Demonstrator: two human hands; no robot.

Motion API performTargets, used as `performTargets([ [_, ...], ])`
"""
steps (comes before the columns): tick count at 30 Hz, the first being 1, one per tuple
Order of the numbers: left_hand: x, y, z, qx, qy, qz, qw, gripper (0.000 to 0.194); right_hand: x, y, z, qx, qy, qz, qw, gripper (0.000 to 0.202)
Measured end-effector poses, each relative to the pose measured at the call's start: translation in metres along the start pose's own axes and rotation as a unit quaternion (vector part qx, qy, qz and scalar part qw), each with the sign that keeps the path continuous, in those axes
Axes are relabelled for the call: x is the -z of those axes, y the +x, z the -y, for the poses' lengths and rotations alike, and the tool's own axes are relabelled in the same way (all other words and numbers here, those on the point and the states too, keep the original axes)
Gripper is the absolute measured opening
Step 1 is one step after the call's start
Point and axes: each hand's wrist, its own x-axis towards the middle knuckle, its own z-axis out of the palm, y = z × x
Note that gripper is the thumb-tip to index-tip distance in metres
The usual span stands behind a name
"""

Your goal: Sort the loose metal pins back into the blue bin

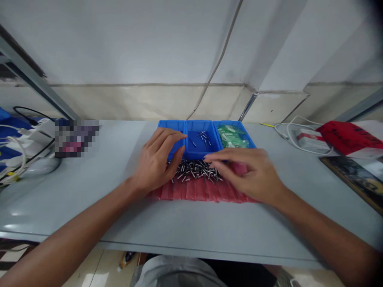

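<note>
A pile of small metal pins that look like blind rivets lies on a red plastic bag or sheet. Behind it stand a left blue bin, a middle blue bin with several loose pins inside, and a right blue bin containing green plastic packets. My left hand hovers over the left bin's front, fingers curved, with a gap between thumb and fingertips. At the pile's right side, my right hand has its thumb and forefinger pinched; whatever they hold is too small to make out.
On the left of the grey table are a mouse, white chargers with cables and a pixelated patch. To the right lie a phone, a small white box, a white cable and a red-and-white package. A wall stands behind.
</note>
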Motion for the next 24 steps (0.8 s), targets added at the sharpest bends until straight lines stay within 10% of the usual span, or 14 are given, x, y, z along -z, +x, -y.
performTargets([
  [4, -0.003, -0.001, -0.003, -0.011, 0.006, 0.012, 1.000, 0.027, -0.009, -0.006, -0.010, 0.136, -0.264, 0.148, 0.943, 0.032],
  [8, -0.003, -0.001, -0.004, -0.015, 0.006, 0.019, 1.000, 0.028, -0.013, -0.009, -0.015, 0.144, -0.290, 0.162, 0.932, 0.030],
  [16, -0.002, 0.001, -0.004, -0.022, 0.004, 0.024, 0.999, 0.028, -0.005, 0.001, -0.003, 0.038, -0.055, -0.005, 0.998, 0.024],
  [24, 0.001, 0.001, -0.007, -0.059, -0.017, 0.025, 0.998, 0.026, 0.003, 0.008, 0.007, -0.131, 0.117, -0.124, 0.977, 0.003],
])
